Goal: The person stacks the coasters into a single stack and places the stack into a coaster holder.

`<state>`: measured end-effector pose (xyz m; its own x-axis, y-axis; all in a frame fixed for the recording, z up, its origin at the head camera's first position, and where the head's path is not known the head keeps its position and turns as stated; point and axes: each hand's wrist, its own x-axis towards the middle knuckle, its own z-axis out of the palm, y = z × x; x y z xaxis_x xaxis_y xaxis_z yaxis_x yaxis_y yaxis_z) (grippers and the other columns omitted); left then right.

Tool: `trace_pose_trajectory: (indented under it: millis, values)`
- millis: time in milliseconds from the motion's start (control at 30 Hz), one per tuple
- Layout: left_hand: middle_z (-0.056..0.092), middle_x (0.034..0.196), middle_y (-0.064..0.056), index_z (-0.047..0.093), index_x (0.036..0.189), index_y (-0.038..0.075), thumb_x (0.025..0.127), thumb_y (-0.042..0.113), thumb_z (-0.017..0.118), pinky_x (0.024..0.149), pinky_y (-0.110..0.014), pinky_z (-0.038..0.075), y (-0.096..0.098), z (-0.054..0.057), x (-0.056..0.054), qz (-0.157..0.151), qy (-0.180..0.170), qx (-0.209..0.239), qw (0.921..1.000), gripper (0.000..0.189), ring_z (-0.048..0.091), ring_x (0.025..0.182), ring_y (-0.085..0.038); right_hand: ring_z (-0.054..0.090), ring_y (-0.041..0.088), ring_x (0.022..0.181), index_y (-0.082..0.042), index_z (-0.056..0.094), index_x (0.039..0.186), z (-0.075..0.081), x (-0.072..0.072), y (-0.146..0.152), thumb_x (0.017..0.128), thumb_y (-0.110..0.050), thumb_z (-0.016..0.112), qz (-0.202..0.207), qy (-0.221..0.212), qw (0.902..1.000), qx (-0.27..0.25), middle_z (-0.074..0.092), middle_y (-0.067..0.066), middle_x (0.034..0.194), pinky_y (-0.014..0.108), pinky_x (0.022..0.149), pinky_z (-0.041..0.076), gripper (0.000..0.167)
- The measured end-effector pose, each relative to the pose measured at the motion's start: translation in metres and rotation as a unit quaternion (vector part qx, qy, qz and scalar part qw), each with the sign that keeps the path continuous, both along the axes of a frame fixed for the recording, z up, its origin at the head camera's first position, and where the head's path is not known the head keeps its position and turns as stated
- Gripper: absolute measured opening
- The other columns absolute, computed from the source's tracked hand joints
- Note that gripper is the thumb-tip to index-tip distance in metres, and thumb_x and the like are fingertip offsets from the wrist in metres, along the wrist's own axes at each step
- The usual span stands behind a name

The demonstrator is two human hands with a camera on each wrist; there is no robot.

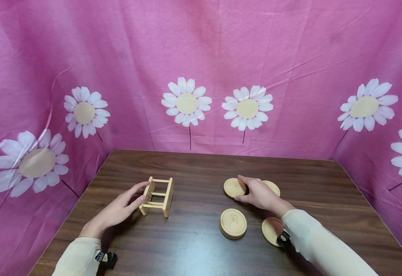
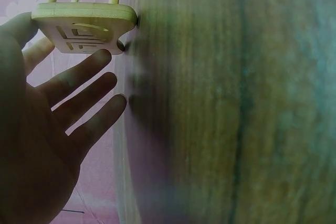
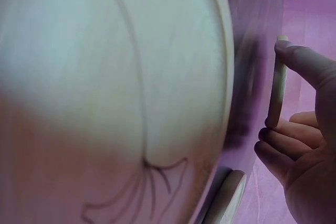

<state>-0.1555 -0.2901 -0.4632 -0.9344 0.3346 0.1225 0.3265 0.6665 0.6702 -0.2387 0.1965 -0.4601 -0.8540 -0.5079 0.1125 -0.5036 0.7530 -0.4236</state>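
Observation:
A small wooden rack (image 1: 168,196), two slotted side panels joined by round rods, stands on the left of the table. My left hand (image 1: 119,209) is at its left panel, thumb and forefinger touching it. In the left wrist view the other fingers of that hand (image 2: 68,108) stretch out straight, apart from the panel (image 2: 86,27). My right hand (image 1: 261,193) pinches a round wooden coaster (image 1: 233,188) at its rim between thumb and fingers. In the right wrist view this coaster (image 3: 277,85) is seen edge-on, off the table.
Nearer me lies a thick, perhaps stacked, coaster (image 1: 233,222) with a leaf drawing. Another coaster (image 1: 272,187) lies behind my right hand, and one (image 1: 270,231) is partly covered by my right sleeve. A pink daisy-print cloth (image 1: 214,50) hangs around the brown table (image 1: 194,168).

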Motion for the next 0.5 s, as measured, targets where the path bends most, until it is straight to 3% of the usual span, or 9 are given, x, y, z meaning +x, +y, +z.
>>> trace_pose_trajectory:
  millis: [233, 367, 500]
  values:
    - [0.069, 0.141, -0.02, 0.046, 0.163, 0.016, 0.115, 0.024, 0.055, 0.106, -0.054, 0.055, -0.001, -0.002, -0.002, -0.002, 0.002, 0.002, 1.0, 0.049, 0.065, 0.131, -0.035, 0.059, 0.014, 0.082, 0.002, 0.067, 0.13, 0.006, 0.002, 0.003, 0.089, -0.032, 0.091, 0.002, 0.011, 0.9998, -0.016, 0.063, 0.0, 0.085, 0.036, 0.077, 0.052, 0.058]
    - [0.07, 0.14, -0.018, 0.047, 0.162, 0.015, 0.114, 0.022, 0.055, 0.106, -0.055, 0.056, -0.001, -0.002, -0.002, -0.003, 0.014, -0.002, 0.9999, 0.049, 0.066, 0.129, -0.033, 0.072, 0.023, 0.099, 0.009, 0.064, 0.139, 0.009, 0.007, 0.006, 0.088, -0.031, 0.091, 0.0, 0.029, 0.9994, -0.019, 0.078, 0.013, 0.109, 0.046, 0.091, 0.06, 0.07]
    - [0.072, 0.139, -0.015, 0.047, 0.162, 0.015, 0.114, 0.021, 0.056, 0.107, -0.055, 0.055, -0.001, -0.002, -0.001, -0.006, 0.023, -0.008, 0.9997, 0.049, 0.067, 0.128, -0.031, 0.072, 0.041, 0.123, 0.013, 0.06, 0.144, 0.01, 0.012, 0.007, 0.088, -0.031, 0.091, -0.002, 0.038, 0.9992, -0.016, 0.072, 0.029, 0.136, 0.057, 0.105, 0.057, 0.077]
